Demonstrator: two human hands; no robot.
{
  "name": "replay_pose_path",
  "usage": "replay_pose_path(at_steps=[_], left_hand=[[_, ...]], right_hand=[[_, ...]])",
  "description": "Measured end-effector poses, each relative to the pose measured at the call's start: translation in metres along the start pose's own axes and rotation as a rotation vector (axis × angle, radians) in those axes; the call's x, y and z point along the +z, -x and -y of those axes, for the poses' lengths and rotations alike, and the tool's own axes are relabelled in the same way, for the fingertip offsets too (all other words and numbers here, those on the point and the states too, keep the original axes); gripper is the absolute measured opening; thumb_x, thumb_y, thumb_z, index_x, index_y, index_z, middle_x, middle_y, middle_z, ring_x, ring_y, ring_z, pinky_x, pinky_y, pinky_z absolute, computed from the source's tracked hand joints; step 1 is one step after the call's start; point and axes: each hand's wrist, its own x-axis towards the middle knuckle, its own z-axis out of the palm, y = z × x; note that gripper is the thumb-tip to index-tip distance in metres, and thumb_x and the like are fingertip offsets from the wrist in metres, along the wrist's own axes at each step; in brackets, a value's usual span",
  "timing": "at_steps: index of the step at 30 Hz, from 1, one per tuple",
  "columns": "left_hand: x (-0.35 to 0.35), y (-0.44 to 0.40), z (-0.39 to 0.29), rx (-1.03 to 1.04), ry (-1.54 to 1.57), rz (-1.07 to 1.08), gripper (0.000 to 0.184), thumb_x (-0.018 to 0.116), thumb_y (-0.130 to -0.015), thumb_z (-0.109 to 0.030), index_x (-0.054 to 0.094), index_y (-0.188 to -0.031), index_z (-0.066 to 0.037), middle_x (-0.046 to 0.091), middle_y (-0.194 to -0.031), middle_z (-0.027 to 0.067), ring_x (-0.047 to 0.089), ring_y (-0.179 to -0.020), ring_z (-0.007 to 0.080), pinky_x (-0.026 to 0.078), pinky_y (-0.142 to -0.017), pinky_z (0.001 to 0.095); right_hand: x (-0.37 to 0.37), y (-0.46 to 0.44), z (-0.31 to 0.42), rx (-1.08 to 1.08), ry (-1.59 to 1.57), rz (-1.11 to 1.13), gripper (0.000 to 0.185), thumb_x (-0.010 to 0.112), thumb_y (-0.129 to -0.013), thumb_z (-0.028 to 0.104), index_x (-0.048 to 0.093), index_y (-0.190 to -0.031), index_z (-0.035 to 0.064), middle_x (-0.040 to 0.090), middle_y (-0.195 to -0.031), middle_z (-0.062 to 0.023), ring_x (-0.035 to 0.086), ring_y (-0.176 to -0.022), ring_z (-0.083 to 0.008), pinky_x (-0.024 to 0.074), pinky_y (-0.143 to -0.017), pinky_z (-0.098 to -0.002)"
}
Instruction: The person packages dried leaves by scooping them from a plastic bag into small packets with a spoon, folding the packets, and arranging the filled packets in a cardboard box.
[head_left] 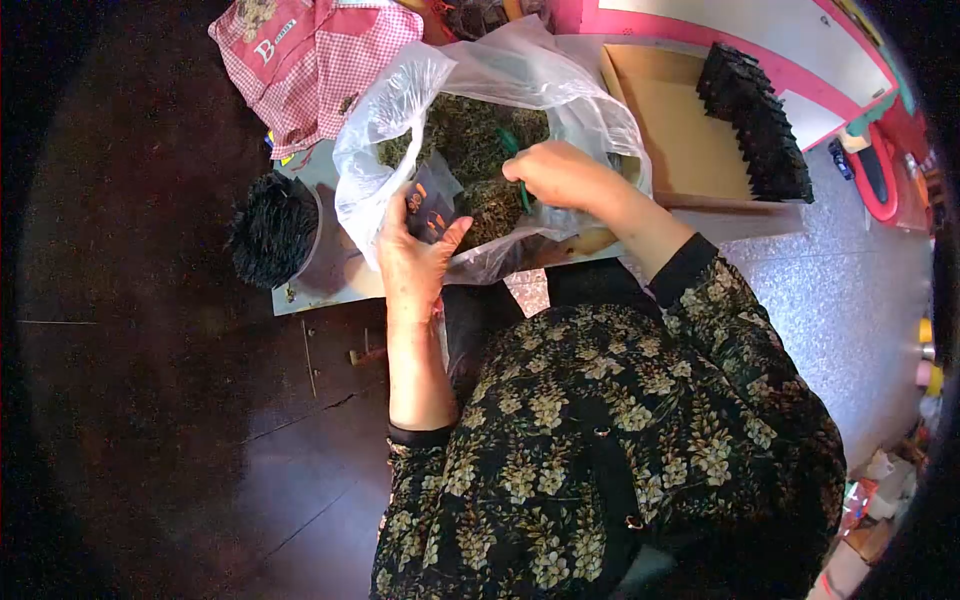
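Observation:
My left hand [410, 262] is closed on a small dark packet [430, 212] with orange print and a clear upper part, at the left inside edge of a large clear plastic bag [385, 120]. The bag's mouth is spread wide, and dried greenish-brown leafy material [470, 135] fills it. Over this material, my right hand [565, 177] grips a green tool [525, 197], which looks like a small scoop. Part of the tool is hidden by my fingers, and its far end lies against the leaves.
To the right stands a shallow cardboard box [665, 150] with rows of black packets [755, 125]. At the left is a tub packed with thin black pieces [272, 230]. A red checked cloth [320, 75] lies behind it. The table's edge [330, 300] runs before me.

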Motion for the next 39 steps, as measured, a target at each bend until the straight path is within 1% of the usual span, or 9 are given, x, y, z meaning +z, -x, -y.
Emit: replay_pose_path(at_steps=[5,11,14,17,19,23,27,30,39], left_hand=[[0.000,0.001,-0.004,0.064,-0.080,-0.050,0.067,0.086,-0.062,-0.010,0.054,-0.120,0.000,0.066,-0.103,0.0099,0.061,-0.089,0.0163,0.050,-0.082,0.0302],[0.001,0.000,0.000,0.120,-0.095,-0.072,0.068,0.087,-0.062,-0.012,0.054,-0.120,-0.001,0.066,-0.102,0.0098,0.062,-0.088,0.0168,0.050,-0.081,0.0304],[0.000,-0.001,0.002,0.073,-0.137,-0.066,0.067,0.087,-0.062,-0.013,0.054,-0.119,-0.001,0.066,-0.102,0.0110,0.062,-0.088,0.0170,0.050,-0.081,0.0304],[-0.001,-0.001,0.003,0.044,-0.039,-0.054,0.065,0.087,-0.062,-0.014,0.055,-0.117,-0.001,0.066,-0.101,0.0115,0.062,-0.088,0.0166,0.050,-0.080,0.0309],[0.000,0.000,-0.001,0.023,-0.060,-0.051,0.060,0.087,-0.062,-0.014,0.057,-0.112,-0.002,0.067,-0.096,0.0115,0.064,-0.085,0.0199,0.051,-0.077,0.0327],[0.003,-0.003,0.008,0.155,-0.133,-0.041,0.055,0.085,-0.062,-0.014,0.057,-0.108,-0.004,0.065,-0.089,0.0128,0.063,-0.080,0.0270,0.049,-0.073,0.0361],[0.003,-0.004,0.006,0.195,-0.188,-0.033,0.056,0.085,-0.062,-0.015,0.057,-0.109,-0.004,0.065,-0.093,0.0145,0.063,-0.087,0.0302,0.049,-0.076,0.0377],[0.005,-0.008,0.012,0.213,-0.264,-0.036,0.057,0.085,-0.061,-0.016,0.057,-0.110,-0.004,0.065,-0.094,0.0159,0.063,-0.088,0.0339,0.049,-0.077,0.0407],[0.006,-0.013,0.007,0.095,-0.450,0.012,0.064,0.084,-0.061,-0.022,0.055,-0.115,-0.002,0.065,-0.099,0.0185,0.062,-0.093,0.0369,0.049,-0.080,0.0432]], right_hand=[[-0.004,-0.001,-0.012,-0.037,-0.214,-0.132,0.013,0.055,-0.074,0.001,0.057,-0.086,0.0039,0.061,-0.082,-0.0171,0.059,-0.081,-0.0391,0.0455,-0.069,-0.0454],[-0.015,0.006,-0.006,-0.121,-0.382,-0.444,0.017,0.063,-0.077,0.012,0.058,-0.090,0.0032,0.061,-0.081,-0.0171,0.061,-0.074,-0.0322,0.0481,-0.070,-0.0375],[-0.024,0.010,0.005,0.124,-0.369,-0.618,0.019,0.059,-0.081,0.019,0.059,-0.079,0.0006,0.060,-0.070,-0.0187,0.060,-0.064,-0.0333,0.0481,-0.063,-0.0393],[-0.027,0.016,0.002,0.200,-0.139,-0.622,0.020,0.057,-0.081,0.021,0.063,-0.080,0.0024,0.057,-0.064,-0.0185,0.059,-0.060,-0.0348,0.0472,-0.061,-0.0409],[-0.031,0.015,0.009,0.312,-0.104,-0.472,0.022,0.055,-0.080,0.023,0.065,-0.080,0.0041,0.063,-0.078,-0.0234,0.062,-0.075,-0.0411,0.0490,-0.069,-0.0475],[-0.012,0.003,0.019,0.432,-0.477,-0.382,0.023,0.054,-0.080,0.024,0.065,-0.080,0.0035,0.063,-0.077,-0.0231,0.062,-0.077,-0.0412,0.0481,-0.070,-0.0459],[0.021,-0.014,-0.003,0.420,-0.770,-0.531,0.021,0.054,-0.082,0.020,0.068,-0.075,0.0068,0.063,-0.063,-0.0135,0.063,-0.060,-0.0277,0.0482,-0.056,-0.0380],[0.016,-0.012,-0.002,0.576,-1.086,-0.489,0.022,0.055,-0.085,0.017,0.068,-0.071,0.0070,0.058,-0.054,-0.0058,0.046,-0.037,-0.0099,0.0345,-0.036,-0.0257],[-0.011,0.000,-0.004,0.537,-1.441,-0.545,0.018,0.057,-0.083,0.015,0.067,-0.073,0.0040,0.054,-0.054,-0.0045,0.042,-0.039,-0.0085,0.0292,-0.035,-0.0229]])
